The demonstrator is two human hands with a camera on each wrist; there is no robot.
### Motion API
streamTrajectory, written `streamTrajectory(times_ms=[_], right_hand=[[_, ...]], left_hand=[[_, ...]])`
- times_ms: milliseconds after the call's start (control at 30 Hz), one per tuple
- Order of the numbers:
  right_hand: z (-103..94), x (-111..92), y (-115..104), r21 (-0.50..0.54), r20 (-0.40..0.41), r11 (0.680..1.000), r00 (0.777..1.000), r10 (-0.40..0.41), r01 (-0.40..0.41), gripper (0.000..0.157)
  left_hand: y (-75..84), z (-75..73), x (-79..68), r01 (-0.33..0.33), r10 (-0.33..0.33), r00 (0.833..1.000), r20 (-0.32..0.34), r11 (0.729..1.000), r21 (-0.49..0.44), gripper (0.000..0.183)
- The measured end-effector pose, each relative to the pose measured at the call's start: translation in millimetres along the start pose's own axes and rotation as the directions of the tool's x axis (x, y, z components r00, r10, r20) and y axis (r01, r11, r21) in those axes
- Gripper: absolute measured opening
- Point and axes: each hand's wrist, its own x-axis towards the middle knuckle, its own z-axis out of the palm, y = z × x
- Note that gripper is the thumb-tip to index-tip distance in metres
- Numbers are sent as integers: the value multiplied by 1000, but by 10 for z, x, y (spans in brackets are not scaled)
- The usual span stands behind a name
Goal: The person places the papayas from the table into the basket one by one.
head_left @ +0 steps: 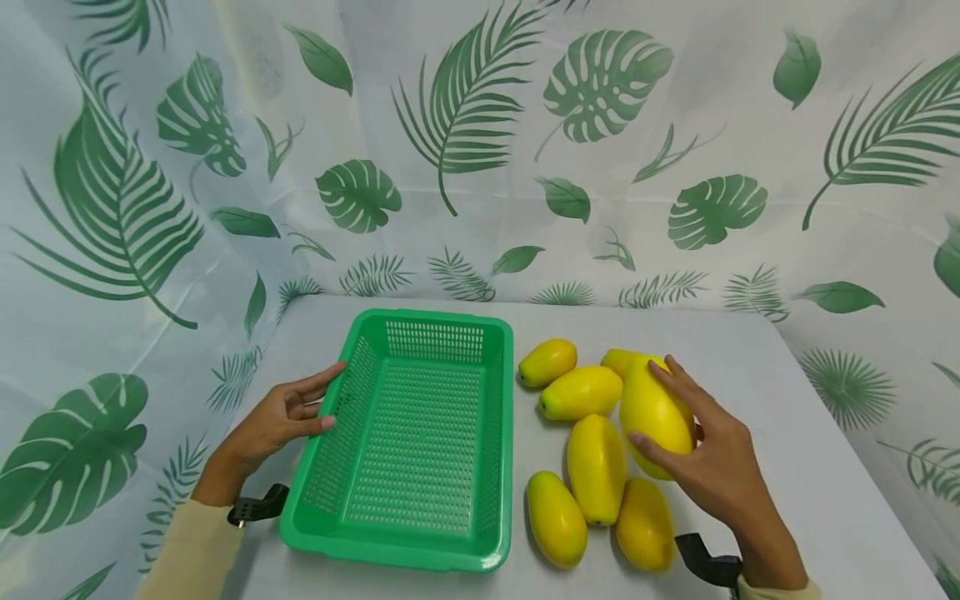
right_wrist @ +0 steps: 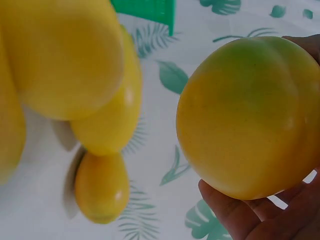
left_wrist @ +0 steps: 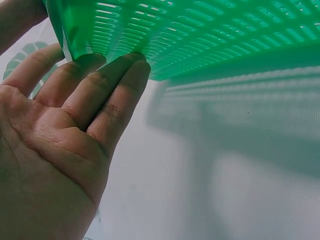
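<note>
My left hand (head_left: pixel 273 421) holds the left rim of a green plastic basket (head_left: pixel 296 537), an open rectangle with slotted walls. In the left wrist view, the fingers (left_wrist: pixel 117 97) lie against the outside of its perforated wall. My right hand (head_left: pixel 716 450) grips a large yellow papaya (head_left: pixel 654 412), thumb on the near side and fingers over the far side. The right wrist view shows the green-tinged end of this held papaya (right_wrist: pixel 250 115) close up. Several other yellow papayas (head_left: pixel 596 467) lie between the basket and my right hand, one (head_left: pixel 617 360) partly hidden behind the held one.
A white table (head_left: pixel 795 500) bears the basket and fruit. A white sheet (head_left: pixel 480 108) printed with green leaves hangs behind and on both sides. The nearest papaya (head_left: pixel 547 362) lies just right of the basket's far corner. Black wrist mounts (head_left: pixel 258 506) sit on both wrists.
</note>
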Motion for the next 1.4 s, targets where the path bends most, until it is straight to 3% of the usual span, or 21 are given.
streamTrajectory(times_ms=[667, 1100, 1400], right_hand=[[129, 223, -514, 15, 48, 990, 988, -144, 143, 89], [224, 283, -704, -17, 61, 975, 973, -222, 224, 88], [288, 313, -810, 23, 55, 961, 960, -275, 274, 87]], left_hand=[[17, 50, -1, 3, -3, 1000, 5, 999, -35, 75], [0, 54, 11, 3, -2, 1000, 6, 999, -36, 74], [-21, 48, 20, 1, -1, 1000, 10, 1000, -30, 73]])
